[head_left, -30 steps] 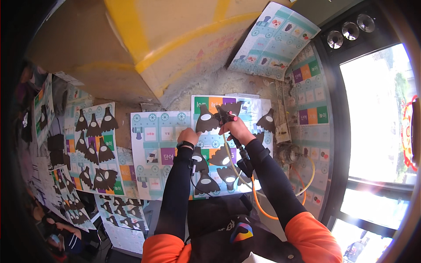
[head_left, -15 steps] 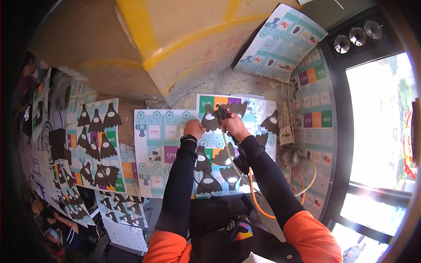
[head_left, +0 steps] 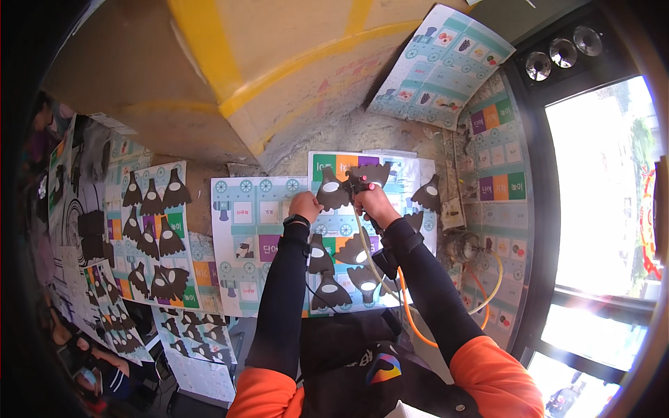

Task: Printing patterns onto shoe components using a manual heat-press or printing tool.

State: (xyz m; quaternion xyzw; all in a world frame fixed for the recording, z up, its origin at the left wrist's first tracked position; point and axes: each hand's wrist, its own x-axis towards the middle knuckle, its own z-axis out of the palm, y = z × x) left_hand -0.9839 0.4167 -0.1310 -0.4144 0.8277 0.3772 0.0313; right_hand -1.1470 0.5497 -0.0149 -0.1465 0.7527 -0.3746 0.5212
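Note:
My right hand is wrapped round a dark spray gun with red knobs, and a pale hose runs from it. The gun's head is beside a black skirt-shaped cutout with a white oval. At that cutout's lower left corner, my left hand has its fingers closed, seemingly pinching the edge. The cutout lies on a colourful printed sheet. Several like cutouts lie nearby, among them one to the right and another nearer me. My right forearm partly covers others.
A large cardboard box with yellow tape stands at the far side. A printed sheet leans beside it. Orange hose loops by my right arm. More sheets with cutouts stand left; a bright window is right.
The spray gun has shifted slightly right relative to the black cutout. My left hand stays at the cutout's corner. The whole view has moved a little.

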